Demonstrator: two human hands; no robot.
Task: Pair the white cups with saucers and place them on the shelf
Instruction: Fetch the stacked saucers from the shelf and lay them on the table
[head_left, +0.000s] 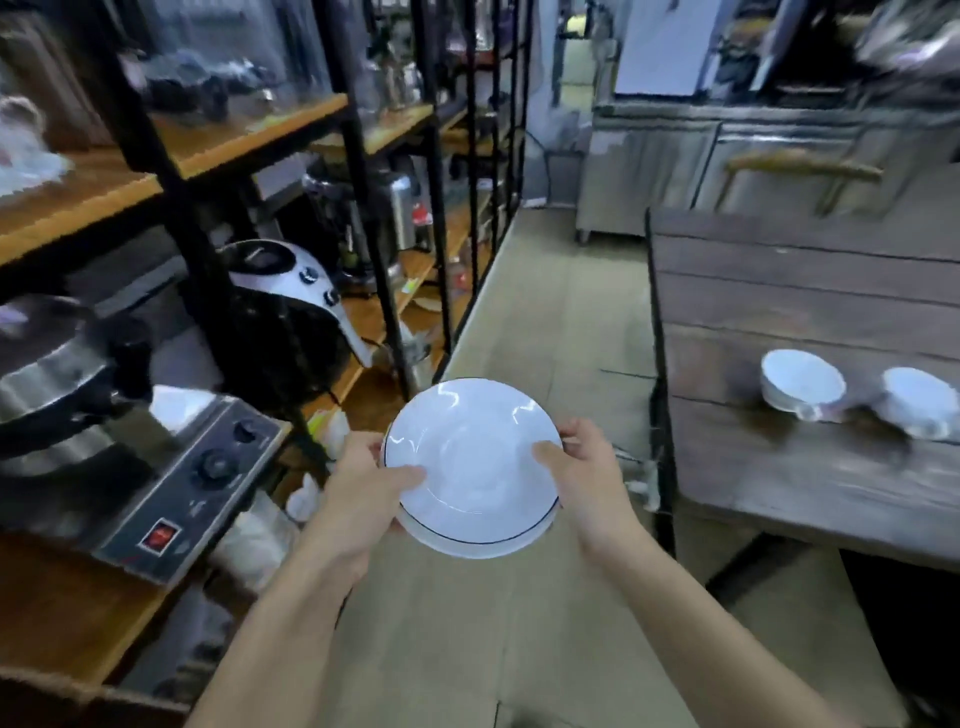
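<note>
Between your two hands, over the aisle floor, you hold the saucers (470, 467) level: your left hand (363, 478) grips the left rim with its thumb on top, your right hand (582, 473) grips the right rim. It looks like a small stack, though blur makes that uncertain. Both white cups (802, 384) sit to your right on the wooden table (779, 291), nearer your right hand, while the shelf (78, 613) lies on your left.

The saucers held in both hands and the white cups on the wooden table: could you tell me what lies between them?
In the head view, only bare floor and the table's dark edge separate the saucers from the cups.
</note>
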